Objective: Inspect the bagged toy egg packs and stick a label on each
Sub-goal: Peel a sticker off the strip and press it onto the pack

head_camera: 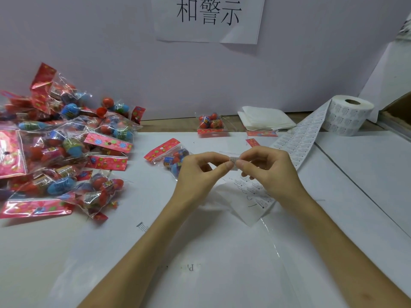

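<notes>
Right now pinching one small printed label (233,162) between thumb and fingertips of both left hand (200,168) and right hand (268,168), holding it clear of the table (222,274), just above the loose end of the backing strip (251,194). Probably readying it for sticking: gripping by the edges only, keeping the adhesive side off skin, avoiding curl, then laying it flat on a smooth patch of bag rather than over a seam or the red header. Likely aiming for the egg pack (165,155) lying flat just behind the left hand, partly hidden. Leaving the pile of packs (62,152) waiting further left. Seeing by the wall a single pack (210,124), folded white cloth (264,121), and label roll (347,114) feeding the strip. Not managing to read the label print, too small. Reading 和警示 on the wall sign (208,12), top cropped.
</notes>
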`<state>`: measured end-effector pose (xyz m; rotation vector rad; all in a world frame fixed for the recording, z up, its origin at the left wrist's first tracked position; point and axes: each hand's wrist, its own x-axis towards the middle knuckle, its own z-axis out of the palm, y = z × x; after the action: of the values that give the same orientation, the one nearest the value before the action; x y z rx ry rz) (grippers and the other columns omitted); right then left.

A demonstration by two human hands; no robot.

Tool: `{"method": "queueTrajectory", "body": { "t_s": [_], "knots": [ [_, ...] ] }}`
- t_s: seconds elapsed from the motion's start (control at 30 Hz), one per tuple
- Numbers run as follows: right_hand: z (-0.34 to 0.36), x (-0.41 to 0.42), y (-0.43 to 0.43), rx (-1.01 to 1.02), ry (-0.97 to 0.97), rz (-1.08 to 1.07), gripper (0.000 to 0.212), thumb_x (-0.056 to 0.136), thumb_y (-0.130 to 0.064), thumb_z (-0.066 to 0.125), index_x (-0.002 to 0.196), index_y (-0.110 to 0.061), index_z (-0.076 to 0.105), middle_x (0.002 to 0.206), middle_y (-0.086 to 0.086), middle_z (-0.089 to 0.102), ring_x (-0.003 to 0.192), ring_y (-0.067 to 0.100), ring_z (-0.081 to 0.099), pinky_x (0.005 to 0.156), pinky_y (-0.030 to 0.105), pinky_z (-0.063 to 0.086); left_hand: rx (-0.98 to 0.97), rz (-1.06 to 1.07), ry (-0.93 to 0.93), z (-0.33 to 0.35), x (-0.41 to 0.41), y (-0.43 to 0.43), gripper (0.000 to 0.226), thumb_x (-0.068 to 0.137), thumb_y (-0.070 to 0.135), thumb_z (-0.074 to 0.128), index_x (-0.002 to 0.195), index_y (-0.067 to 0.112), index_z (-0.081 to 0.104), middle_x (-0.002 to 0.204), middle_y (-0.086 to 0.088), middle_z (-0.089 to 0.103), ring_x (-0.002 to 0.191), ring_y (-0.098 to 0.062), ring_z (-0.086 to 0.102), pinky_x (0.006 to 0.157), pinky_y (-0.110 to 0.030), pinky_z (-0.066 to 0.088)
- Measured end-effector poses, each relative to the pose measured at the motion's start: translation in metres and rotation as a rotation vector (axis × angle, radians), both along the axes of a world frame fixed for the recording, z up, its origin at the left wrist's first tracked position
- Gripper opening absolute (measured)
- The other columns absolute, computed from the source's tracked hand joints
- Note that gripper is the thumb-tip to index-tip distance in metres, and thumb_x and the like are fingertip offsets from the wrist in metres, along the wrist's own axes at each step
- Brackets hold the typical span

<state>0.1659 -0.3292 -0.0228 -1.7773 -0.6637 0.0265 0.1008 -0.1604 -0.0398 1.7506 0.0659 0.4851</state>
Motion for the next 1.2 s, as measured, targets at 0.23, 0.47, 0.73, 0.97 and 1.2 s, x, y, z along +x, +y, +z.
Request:
{"method": "queueTrajectory", "body": {
  "t_s": [0.23, 0.47, 0.73, 0.97, 1.2],
  "knots": [
    [-0.003, -0.003, 0.006, 0.017, -0.059, -0.061, 0.014, 0.087, -0.009, 0.077, 0.079, -0.019, 0.073, 0.071, -0.012, 0.070, 0.064, 0.012, 0.064, 0.067, 0.035, 0.055, 0.226, 0.149, -0.008, -0.003, 0.000, -0.001, 0.018, 0.097, 0.017, 0.068, 0.110, 0.020, 0.080, 0.093, 0.009, 0.075, 0.077, 0.000, 0.061, 0.067, -0.007, 0.044],
    [-0.001, 0.004, 0.001, 0.129, -0.030, -0.100, 0.015, 0.090, -0.005, 0.073, 0.083, -0.018, 0.071, 0.075, -0.005, 0.070, 0.061, 0.012, 0.066, 0.060, 0.024, 0.050, 0.662, 0.562, 0.305, -0.010, 0.003, 0.033, 0.061, 0.087, 0.047, 0.074, 0.141, 0.029, 0.055, 0.144, -0.003, 0.052, 0.131, -0.026, 0.045, 0.106, -0.045, 0.038],
    [-0.004, 0.004, 0.004, 0.083, 0.049, -0.067, 0.013, 0.093, -0.006, 0.070, 0.100, -0.016, 0.067, 0.080, 0.001, 0.074, 0.064, 0.015, 0.069, 0.057, 0.025, 0.053, 0.698, 0.535, 0.307, -0.024, 0.001, 0.051, 0.044, 0.093, 0.035, 0.068, 0.137, 0.032, 0.063, 0.134, -0.001, 0.064, 0.118, -0.029, 0.056, 0.092, -0.041, 0.049],
    [-0.009, -0.004, 0.014, 0.188, 0.573, 0.020, 0.067, 0.086, -0.033, 0.076, 0.142, -0.027, 0.039, 0.121, 0.009, 0.070, 0.094, 0.025, 0.077, 0.069, 0.032, 0.061, 0.707, 0.337, -0.077, -0.011, 0.001, 0.023, 0.055, 0.084, 0.021, 0.083, 0.136, 0.021, 0.066, 0.137, -0.002, 0.063, 0.126, -0.024, 0.052, 0.101, -0.029, 0.044],
    [-0.010, -0.003, 0.017, 0.391, 0.589, 0.001, 0.069, 0.075, -0.029, 0.086, 0.134, -0.029, 0.050, 0.103, 0.003, 0.079, 0.096, 0.023, 0.076, 0.068, 0.027, 0.058, 0.926, 0.235, -0.343, -0.006, -0.001, 0.000, 0.063, 0.073, 0.016, 0.092, 0.131, 0.012, 0.068, 0.139, -0.011, 0.063, 0.133, -0.033, 0.054, 0.105, -0.041, 0.047]
  ]
}}
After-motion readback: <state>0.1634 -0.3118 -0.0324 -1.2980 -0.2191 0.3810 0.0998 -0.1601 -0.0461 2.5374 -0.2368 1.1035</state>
